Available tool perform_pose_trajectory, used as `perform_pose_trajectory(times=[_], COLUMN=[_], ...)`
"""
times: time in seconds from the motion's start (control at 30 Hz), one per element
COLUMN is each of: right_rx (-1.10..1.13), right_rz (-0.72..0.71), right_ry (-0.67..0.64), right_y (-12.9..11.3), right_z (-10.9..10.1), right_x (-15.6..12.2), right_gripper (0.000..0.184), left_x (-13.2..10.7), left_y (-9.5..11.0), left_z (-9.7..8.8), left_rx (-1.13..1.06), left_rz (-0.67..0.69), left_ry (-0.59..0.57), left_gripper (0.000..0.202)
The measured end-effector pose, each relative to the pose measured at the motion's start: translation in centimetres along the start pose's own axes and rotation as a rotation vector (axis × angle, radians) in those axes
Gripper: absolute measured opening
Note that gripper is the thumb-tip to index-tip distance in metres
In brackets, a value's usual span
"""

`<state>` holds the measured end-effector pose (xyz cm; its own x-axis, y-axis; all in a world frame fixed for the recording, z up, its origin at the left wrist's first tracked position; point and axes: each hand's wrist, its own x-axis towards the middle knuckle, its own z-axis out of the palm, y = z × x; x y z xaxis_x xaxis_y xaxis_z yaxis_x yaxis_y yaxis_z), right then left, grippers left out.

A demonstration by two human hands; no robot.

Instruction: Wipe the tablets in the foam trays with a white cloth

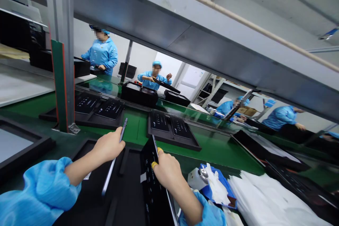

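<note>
— Holding anything, that left hand point(108, 146)?
— Yes. Its fingers are closed around a thin grey panel point(114, 159), standing on its edge over the black tray point(87, 187) in front of the person.
— And next to it?
— The right hand point(166, 169), with yellow finger covers, grips the top edge of a black keyboard panel point(153, 180) that stands tilted up in the same tray.
— What is past the hands?
— A green belt point(217, 148) with more black trays of keyboard parts point(171, 127).
— And far right?
— A small white tape roll point(197, 178), a blue cloth point(215, 187) and white plastic bags point(265, 197). People in blue coats work behind the belt.
</note>
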<state>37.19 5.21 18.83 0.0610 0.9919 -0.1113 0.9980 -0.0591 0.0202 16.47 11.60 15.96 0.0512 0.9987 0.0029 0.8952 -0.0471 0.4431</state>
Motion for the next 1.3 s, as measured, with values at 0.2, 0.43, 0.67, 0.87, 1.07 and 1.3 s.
perform_pose_trajectory(times=[0.2,0.43,0.67,0.87,1.07,1.3], right_rx=[-0.097,-0.028,-0.053,-0.145,-0.079,0.090], right_rz=[0.091,0.097,-0.006,0.085,0.158,0.093], right_ry=[0.106,0.173,0.032,0.062,0.187,0.176], right_y=[0.3,0.7,0.5,1.6,0.8,-1.9], right_z=[-2.9,-5.7,-0.4,0.0,-3.1,-1.3], right_x=[-1.5,-1.7,-0.5,-0.9,0.1,3.9], right_gripper=[0.045,0.050,0.045,0.050,0.052,0.051], left_x=[-0.1,-0.1,-0.2,-0.1,0.1,0.4], left_y=[0.3,0.4,0.2,0.2,0.2,-0.5], left_z=[0.0,-0.1,-0.2,0.0,0.2,0.4], left_rx=[-0.008,-0.013,-0.022,-0.025,-0.050,-0.161], left_rz=[0.007,0.009,0.000,0.002,0.002,0.009], left_ry=[-0.010,-0.011,-0.007,-0.015,-0.023,-0.003], left_gripper=[0.050,0.048,0.048,0.048,0.048,0.049])
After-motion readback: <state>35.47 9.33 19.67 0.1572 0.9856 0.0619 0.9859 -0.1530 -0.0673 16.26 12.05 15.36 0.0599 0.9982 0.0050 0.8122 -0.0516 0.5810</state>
